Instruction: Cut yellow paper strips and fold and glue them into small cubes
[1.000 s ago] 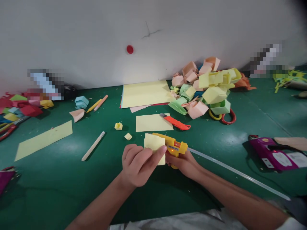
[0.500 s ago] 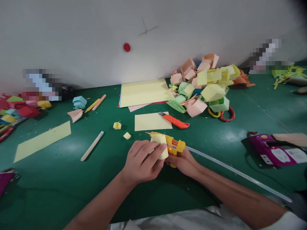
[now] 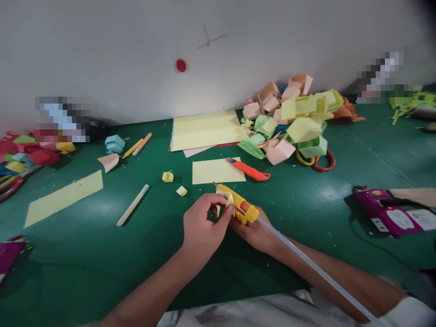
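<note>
My left hand (image 3: 203, 225) pinches a small piece of pale yellow folded paper (image 3: 229, 200) between thumb and fingers, close against the side of a yellow hot glue gun (image 3: 243, 208). The glue gun is gripped from below by my right hand (image 3: 257, 234), whose fingers are partly hidden behind it. Its metal nozzle points up and left. A long clear glue stick (image 3: 306, 261) runs out of its back over my right forearm. Two tiny yellow paper pieces, an open box (image 3: 167, 176) and a flat-looking block (image 3: 181, 191), lie beyond my left hand.
An orange box cutter (image 3: 252, 172) rests on a yellow paper strip (image 3: 211, 171). Paper sheets (image 3: 206, 129) lie by the wall. Folded paper boxes (image 3: 303, 129) are heaped over scissors (image 3: 324, 161). A purple device (image 3: 378, 211) sits right; a pale stick (image 3: 133, 205) lies left.
My left hand has turned, and its fingers have curled around the yellow paper. The glue gun has tilted, with its back end and glue stick swinging down and toward me.
</note>
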A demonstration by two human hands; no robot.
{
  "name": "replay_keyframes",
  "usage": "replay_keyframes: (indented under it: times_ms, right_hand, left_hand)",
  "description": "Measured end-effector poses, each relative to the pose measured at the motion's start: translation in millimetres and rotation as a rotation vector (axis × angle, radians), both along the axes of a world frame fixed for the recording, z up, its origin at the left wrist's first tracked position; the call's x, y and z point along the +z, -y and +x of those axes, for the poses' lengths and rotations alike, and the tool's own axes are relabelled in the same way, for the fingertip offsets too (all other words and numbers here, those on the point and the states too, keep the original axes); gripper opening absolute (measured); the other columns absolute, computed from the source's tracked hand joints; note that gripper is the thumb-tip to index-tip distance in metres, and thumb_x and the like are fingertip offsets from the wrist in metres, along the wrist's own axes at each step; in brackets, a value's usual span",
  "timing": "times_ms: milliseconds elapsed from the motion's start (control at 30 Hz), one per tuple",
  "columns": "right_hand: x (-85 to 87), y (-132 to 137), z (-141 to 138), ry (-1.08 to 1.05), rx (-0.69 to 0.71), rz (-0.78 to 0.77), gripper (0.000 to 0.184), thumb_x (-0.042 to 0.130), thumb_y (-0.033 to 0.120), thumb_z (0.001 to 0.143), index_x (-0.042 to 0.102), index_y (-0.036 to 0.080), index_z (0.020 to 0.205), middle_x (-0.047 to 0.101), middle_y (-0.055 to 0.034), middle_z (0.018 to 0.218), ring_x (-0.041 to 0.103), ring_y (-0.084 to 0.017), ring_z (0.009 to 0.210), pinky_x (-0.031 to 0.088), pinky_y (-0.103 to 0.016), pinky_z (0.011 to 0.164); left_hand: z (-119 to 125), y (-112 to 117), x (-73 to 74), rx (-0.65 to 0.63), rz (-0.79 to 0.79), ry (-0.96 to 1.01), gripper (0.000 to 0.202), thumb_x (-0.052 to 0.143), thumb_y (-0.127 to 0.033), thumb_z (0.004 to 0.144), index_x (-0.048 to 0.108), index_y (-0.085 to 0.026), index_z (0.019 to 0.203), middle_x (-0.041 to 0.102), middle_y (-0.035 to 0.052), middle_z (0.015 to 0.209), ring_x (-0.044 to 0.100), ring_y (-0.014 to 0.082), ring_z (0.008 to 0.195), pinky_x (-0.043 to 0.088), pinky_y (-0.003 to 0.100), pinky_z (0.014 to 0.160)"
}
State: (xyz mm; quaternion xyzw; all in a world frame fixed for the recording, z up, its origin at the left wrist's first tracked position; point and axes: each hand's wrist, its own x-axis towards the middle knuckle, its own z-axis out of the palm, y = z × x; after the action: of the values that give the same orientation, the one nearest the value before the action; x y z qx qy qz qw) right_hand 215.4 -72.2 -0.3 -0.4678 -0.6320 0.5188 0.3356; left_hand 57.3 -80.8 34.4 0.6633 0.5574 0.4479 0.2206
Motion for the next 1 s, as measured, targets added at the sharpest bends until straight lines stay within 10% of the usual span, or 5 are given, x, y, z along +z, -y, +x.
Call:
replay_keyframes:
  times_ms: [1000]
  right_hand:
    - [-11.9, 0.7, -1.2, 0.144, 0.011, 0.145, 0.003, 0.056, 0.025, 0.085, 0.056, 0.023, 0.088, 0.061, -0.0022, 0.080, 0.055, -0.018, 0.070, 0.044, -0.030, 0.062]
  left_hand:
    - [-3.0, -0.4, -5.4, -0.001, -0.074, 0.121, 0.014, 0.065, -0.019, 0.084, 0.052, -0.022, 0.079, 0.068, -0.0015, 0.086, 0.066, 0.0138, 0.081, 0.053, 0.026, 0.070]
